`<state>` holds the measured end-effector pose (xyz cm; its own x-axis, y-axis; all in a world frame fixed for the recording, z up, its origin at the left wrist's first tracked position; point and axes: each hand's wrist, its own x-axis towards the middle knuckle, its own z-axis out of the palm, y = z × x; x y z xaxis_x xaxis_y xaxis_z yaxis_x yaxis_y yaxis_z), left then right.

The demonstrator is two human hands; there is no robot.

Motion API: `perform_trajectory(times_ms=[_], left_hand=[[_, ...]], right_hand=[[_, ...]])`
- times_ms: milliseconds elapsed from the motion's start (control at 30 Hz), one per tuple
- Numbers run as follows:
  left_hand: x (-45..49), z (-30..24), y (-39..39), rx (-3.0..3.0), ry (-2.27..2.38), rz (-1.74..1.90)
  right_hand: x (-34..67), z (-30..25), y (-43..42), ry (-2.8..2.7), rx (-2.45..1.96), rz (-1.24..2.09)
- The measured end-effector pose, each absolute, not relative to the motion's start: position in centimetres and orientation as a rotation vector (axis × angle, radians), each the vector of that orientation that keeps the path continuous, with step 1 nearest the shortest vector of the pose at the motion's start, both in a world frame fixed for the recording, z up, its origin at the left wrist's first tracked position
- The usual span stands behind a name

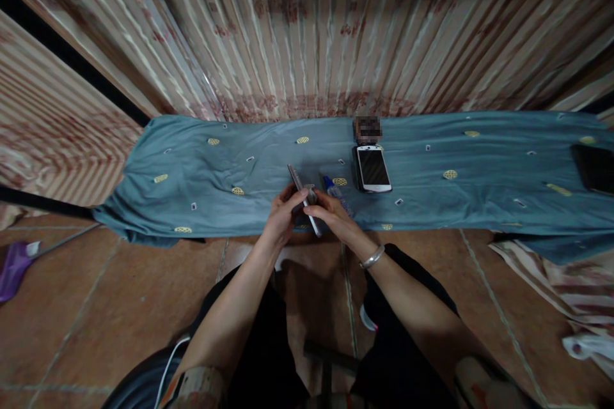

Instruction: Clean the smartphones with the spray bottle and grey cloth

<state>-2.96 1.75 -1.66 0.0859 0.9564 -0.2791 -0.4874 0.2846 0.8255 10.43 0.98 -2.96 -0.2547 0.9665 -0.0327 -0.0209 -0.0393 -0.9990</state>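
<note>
Between my two hands a slim phone [313, 223] is held edge-on, tilted, above the front part of the cloth-covered surface. My left hand [283, 211] is closed around its left side, the thumb near the upper edge. From the right, my right hand [330, 209] grips it with the thumb against the edge. A small greyish piece [311, 190] shows by the right fingers; I cannot tell what it is. Just beyond that hand lies a clear bottle with a blue cap [328, 182], partly hidden. A white phone [374, 168] rests on a dark object to the right.
The blue-green patterned cloth [259, 140] covers a long narrow surface. Behind the white phone is a dark, pixelated item [367, 130]. A black object [595, 168] lies at the far right. Curtains [307, 32] hang behind; a purple object [14, 268] is on the floor.
</note>
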Motion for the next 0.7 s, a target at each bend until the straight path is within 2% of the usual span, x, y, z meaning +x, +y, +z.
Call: perform_trajectory(times_ms=[700], left_hand=[[-5.2,-1.5,3.0,0.572,1.078,1.417]], right_hand=[[10.5,-4.1,-1.1,-1.159,-1.01,1.789]])
